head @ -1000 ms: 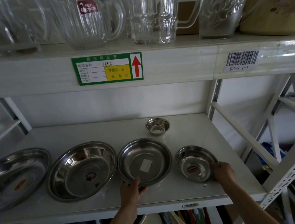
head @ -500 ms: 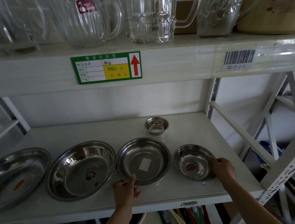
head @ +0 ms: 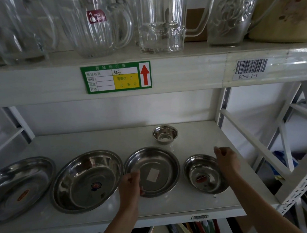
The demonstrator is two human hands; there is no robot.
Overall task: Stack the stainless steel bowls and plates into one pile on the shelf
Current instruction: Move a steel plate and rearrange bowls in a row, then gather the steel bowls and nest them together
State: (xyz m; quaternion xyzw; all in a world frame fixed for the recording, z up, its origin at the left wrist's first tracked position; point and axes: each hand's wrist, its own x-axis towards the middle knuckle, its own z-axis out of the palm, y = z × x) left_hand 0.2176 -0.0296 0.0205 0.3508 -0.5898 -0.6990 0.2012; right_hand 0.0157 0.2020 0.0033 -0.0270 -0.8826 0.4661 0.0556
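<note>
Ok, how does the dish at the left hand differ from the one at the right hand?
The plate with the white sticker is wider and shallower; the small bowl beside it is narrower and deeper. The plate's sticker is white, the bowl's red. The left hand grips the plate's rim; the right hand is at the bowl's far edge. Both are shiny steel.

Landmark: middle plate (head: 153,171) on shelf (head: 95,139). Two larger plates (head: 86,180) (head: 17,187) left; small bowl (head: 205,174) right; tiny bowl (head: 165,134) behind.
</note>
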